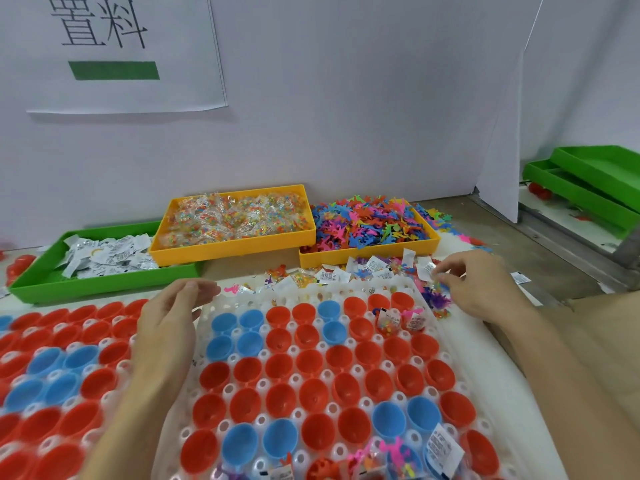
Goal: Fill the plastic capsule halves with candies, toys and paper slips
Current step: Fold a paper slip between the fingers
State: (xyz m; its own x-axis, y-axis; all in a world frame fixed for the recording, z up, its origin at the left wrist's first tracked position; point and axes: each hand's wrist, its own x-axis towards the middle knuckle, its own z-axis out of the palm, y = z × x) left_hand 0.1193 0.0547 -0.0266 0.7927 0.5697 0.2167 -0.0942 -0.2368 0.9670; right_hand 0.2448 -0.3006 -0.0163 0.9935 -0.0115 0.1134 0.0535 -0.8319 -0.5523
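Red and blue capsule halves (311,372) fill the white tray (491,375); left hand (169,317) hovers relaxed, holding nothing, right hand (481,285) pinches something small among loose paper slips (374,268)

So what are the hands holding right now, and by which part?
The right hand pinches a small item at its fingertips over the loose pile; it is too blurred to name. The left hand holds nothing, hovering over the tray.
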